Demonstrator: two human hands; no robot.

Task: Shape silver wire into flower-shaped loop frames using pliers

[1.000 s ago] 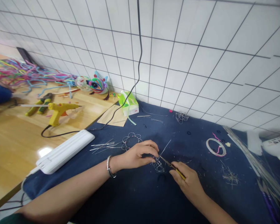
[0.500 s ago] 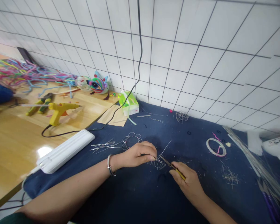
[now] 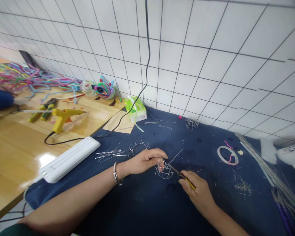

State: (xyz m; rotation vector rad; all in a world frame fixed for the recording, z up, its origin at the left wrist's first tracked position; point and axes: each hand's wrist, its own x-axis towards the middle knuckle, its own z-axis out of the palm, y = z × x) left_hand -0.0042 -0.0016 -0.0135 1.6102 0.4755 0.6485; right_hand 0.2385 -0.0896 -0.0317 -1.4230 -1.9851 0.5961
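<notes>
My left hand (image 3: 147,161) pinches a small round frame of bent silver wire (image 3: 165,172), thumb and fingers closed at its upper left. A straight end of wire (image 3: 176,156) sticks up from the frame to the right. My right hand (image 3: 198,187) is wrapped round the yellow handles of pliers (image 3: 186,181), whose narrow jaws point up and left at the frame's right side. Whether the jaws grip the wire is too fine to make out. Just beyond my left wrist lies a flower-shaped wire ring (image 3: 139,148), beside several loose wire pieces (image 3: 110,153).
A yellow glue gun (image 3: 64,118), green-handled pliers (image 3: 43,109) and pipe cleaners (image 3: 27,77) lie on the wooden table at left. A white power strip (image 3: 71,159) crosses its edge. Rightward are a tape roll (image 3: 227,155), wire scraps (image 3: 243,186), long wires (image 3: 265,167) and purple-handled pliers (image 3: 284,209).
The wire frame has turned and shifted slightly left in my left hand, whose fingers have lifted and loosened a little. My right hand and the pliers have hardly moved.
</notes>
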